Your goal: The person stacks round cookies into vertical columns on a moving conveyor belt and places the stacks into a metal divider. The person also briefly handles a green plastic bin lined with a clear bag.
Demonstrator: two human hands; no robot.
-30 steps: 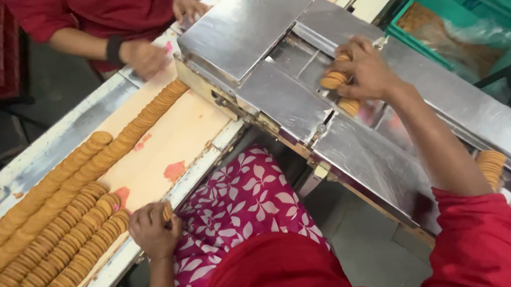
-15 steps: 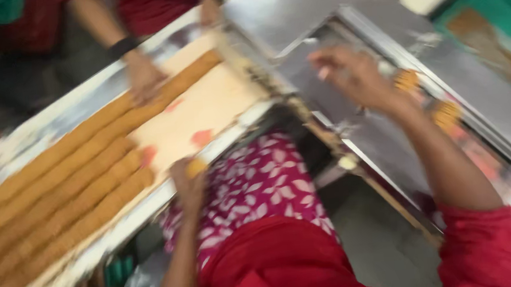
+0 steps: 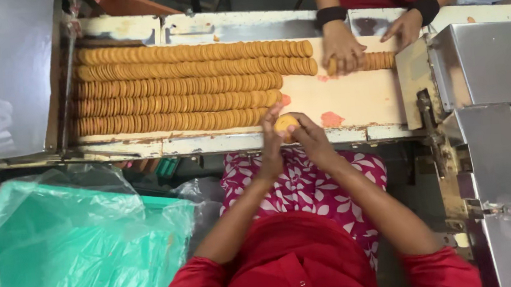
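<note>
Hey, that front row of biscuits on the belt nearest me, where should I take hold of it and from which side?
Probably at its open right end, coming in from the right. The front row stands on edge, packed face to face, and the belt is bare there, beside your left hand and right hand. Press flat against the last biscuit's face; a grip on the rims may let the stack buckle.

Round biscuit (image 3: 286, 123) half covered by the fingers of the left hand (image 3: 272, 137) and right hand (image 3: 310, 138), so the grip on it too closed over to tell. Co-worker's body cut off by the top edge above the wrists, one hand (image 3: 342, 48) hiding the near end of a short biscuit stack (image 3: 377, 61). Steel machine (image 3: 503, 159) cut by the right edge, green plastic bag (image 3: 62, 259) by the left and bottom edges.
</note>
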